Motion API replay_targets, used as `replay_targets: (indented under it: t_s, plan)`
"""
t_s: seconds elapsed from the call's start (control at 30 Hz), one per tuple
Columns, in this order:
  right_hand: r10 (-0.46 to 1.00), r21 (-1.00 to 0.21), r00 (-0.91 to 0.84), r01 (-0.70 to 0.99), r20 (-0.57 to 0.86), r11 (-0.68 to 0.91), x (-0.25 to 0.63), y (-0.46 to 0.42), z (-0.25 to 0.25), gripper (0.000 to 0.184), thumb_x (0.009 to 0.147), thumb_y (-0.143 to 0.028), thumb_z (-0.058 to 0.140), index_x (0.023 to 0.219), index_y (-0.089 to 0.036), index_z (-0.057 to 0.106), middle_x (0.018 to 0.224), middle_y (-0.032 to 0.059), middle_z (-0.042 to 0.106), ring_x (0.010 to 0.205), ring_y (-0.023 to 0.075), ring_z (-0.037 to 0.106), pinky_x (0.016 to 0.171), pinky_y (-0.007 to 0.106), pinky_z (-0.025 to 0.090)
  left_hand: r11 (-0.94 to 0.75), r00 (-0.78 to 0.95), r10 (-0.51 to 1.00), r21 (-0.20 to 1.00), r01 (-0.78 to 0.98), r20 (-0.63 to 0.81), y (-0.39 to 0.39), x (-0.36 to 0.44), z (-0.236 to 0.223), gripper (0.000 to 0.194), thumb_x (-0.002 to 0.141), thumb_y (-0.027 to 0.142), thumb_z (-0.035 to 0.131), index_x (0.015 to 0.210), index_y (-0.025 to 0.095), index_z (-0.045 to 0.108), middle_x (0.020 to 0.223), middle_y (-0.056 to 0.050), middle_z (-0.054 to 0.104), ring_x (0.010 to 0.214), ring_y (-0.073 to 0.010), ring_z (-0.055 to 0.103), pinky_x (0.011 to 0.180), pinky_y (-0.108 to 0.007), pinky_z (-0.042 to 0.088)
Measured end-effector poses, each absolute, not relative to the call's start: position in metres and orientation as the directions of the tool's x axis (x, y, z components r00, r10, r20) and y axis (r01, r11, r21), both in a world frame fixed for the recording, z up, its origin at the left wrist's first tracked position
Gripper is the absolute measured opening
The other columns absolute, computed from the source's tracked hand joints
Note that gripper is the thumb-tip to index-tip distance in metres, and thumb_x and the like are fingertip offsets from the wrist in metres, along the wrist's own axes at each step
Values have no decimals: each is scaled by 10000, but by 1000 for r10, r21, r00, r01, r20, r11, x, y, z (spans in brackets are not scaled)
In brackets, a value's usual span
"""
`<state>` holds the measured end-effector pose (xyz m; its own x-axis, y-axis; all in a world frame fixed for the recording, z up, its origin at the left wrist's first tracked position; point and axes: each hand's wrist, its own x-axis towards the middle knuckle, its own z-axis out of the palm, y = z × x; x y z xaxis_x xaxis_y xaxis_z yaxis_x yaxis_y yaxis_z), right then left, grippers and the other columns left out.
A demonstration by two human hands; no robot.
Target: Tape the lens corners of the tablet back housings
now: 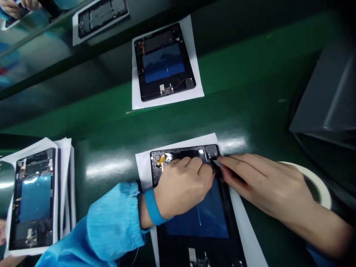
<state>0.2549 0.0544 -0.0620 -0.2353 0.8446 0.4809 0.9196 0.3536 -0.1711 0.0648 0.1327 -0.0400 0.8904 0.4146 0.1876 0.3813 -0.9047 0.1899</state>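
Note:
A black tablet housing point(236, 237) with its inside exposed lies on white paper point(244, 226). A blue film-covered panel point(211, 218) fills its middle, and an orange flex cable point(162, 160) shows near the top left corner. My left hand point(185, 187), with a blue wrist strap, is closed over the upper part of the housing; anything in its curled fingers is hidden. My right hand point(267, 185) pinches a small grey flat piece point(217, 162) by the top right corner, close to my left fingers.
Another opened tablet point(164, 63) lies on paper farther back. At left, an opened tablet point(35, 200) rests on a paper-layered stack, with part of a person's hand point(2, 231) beside it. A roll of cream tape point(324, 189) sits under my right wrist. A dark grey box-shaped object point(328, 92) stands at right.

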Motion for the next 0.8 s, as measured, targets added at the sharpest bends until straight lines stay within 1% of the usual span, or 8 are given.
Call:
replay_targets:
  t_s: [0.1,0.23,0.43,0.63,0.73,0.8]
  plan:
    - [846,-161,-237,923,478,349,255,54,-62,93,923,-122,660,1015,-131,655,844,30,732,675,134,632,627,284,452,-904,888,417,195,381,196,134,65,-42,179,975,183,559,802,189,603,727,-5,590,636,-189,587,535,-347,462]
    - [853,-160,-247,922,460,353,255,53,-61,98,928,-132,657,1025,-146,654,858,25,738,685,135,635,640,283,473,-895,884,428,220,387,187,135,66,-44,177,982,184,550,817,191,613,740,-2,598,645,-183,587,552,-345,468]
    - [868,-155,-241,929,433,335,254,52,-61,119,909,-116,654,993,-184,707,869,20,743,698,151,658,629,297,491,-892,877,434,231,388,204,135,65,-46,178,977,186,553,811,191,617,733,-2,598,637,-189,590,540,-357,465]
    - [869,-154,-257,925,423,348,255,52,-62,86,921,-132,654,996,-144,694,894,56,744,705,161,654,634,304,485,-891,880,436,228,392,188,135,65,-45,181,982,193,548,813,190,612,737,-5,602,640,-186,592,553,-344,459]
    - [871,-149,-269,923,410,355,255,53,-62,86,930,-142,644,1003,-139,689,908,59,744,723,169,657,630,308,487,-889,879,439,233,395,187,136,65,-45,191,988,195,539,810,189,609,738,-5,602,641,-183,593,555,-338,459]
    - [870,-144,-270,923,413,356,255,54,-61,79,943,-150,627,984,-157,695,904,46,739,724,157,654,630,297,488,-887,878,443,235,399,183,135,65,-45,200,995,197,530,811,189,608,742,-6,603,646,-180,597,562,-335,464]
